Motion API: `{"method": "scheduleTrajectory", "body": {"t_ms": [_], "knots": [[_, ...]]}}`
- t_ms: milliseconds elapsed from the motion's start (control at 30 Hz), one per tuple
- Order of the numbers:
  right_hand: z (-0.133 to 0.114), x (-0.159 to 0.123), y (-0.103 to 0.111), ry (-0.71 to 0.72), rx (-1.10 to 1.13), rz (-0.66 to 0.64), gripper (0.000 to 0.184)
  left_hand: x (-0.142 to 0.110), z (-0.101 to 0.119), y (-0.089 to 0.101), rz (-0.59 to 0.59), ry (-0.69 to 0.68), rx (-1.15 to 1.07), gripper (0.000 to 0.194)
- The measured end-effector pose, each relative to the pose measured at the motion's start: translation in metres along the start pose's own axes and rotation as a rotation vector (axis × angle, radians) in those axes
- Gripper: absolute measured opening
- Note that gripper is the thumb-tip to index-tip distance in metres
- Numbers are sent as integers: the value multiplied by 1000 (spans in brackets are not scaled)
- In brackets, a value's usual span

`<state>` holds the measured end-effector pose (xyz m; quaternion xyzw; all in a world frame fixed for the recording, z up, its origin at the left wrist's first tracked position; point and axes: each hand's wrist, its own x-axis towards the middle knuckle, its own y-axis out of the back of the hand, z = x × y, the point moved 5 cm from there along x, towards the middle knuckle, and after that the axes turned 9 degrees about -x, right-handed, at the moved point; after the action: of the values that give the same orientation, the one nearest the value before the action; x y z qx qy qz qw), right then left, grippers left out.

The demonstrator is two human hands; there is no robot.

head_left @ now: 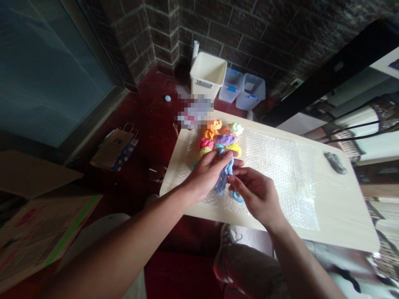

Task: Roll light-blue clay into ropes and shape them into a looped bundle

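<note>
Both my hands work over a low pale wooden table (339,207) covered with a sheet of bubble wrap (280,166). My left hand (207,172) and my right hand (254,193) are closed in a pinch on a long strip of blue clay (222,176) held between them. Another bit of blue clay (238,197) lies under my right hand. Just beyond the hands sits a cluster of clay lumps (222,137) in orange, pink, purple, yellow and light green.
A dark grey lump (335,162) lies near the table's far right corner. On the red floor stand a cream bin (208,74), clear plastic boxes (246,89) and a paper bag (116,147). Cardboard (37,207) lies at the left. My shoe (232,245) shows below the table.
</note>
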<state>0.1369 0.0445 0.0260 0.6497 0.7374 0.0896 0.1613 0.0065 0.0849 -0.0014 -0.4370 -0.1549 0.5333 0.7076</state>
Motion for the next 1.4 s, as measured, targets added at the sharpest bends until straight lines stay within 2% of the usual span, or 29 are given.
{"method": "scheduleTrajectory", "body": {"t_ms": [200, 367, 600, 800, 1000, 1167, 1300, 1400], "knots": [[-2, 0, 3, 5, 10, 72, 31, 0, -1, -2, -50, -6, -6, 29], [1, -2, 7, 6, 9, 103, 26, 0, 2, -2, -83, -18, 85, 27], [1, -2, 10, 9, 4, 153, 30, -2, 5, 0, -66, -35, 190, 25], [3, -2, 7, 20, 11, 130, 29, -1, 3, -2, -84, -46, 183, 27], [8, -3, -3, -12, 71, 23, 31, 1, 11, 1, 43, -108, 5, 33], [13, -5, -10, 8, -78, -83, 25, 2, 18, 3, 92, -146, -88, 34], [12, -5, -8, 26, -168, -75, 24, 1, 19, 3, 119, -166, -98, 39], [10, -5, -6, 31, -180, -60, 23, 1, 18, 1, 92, -152, -94, 42]]}}
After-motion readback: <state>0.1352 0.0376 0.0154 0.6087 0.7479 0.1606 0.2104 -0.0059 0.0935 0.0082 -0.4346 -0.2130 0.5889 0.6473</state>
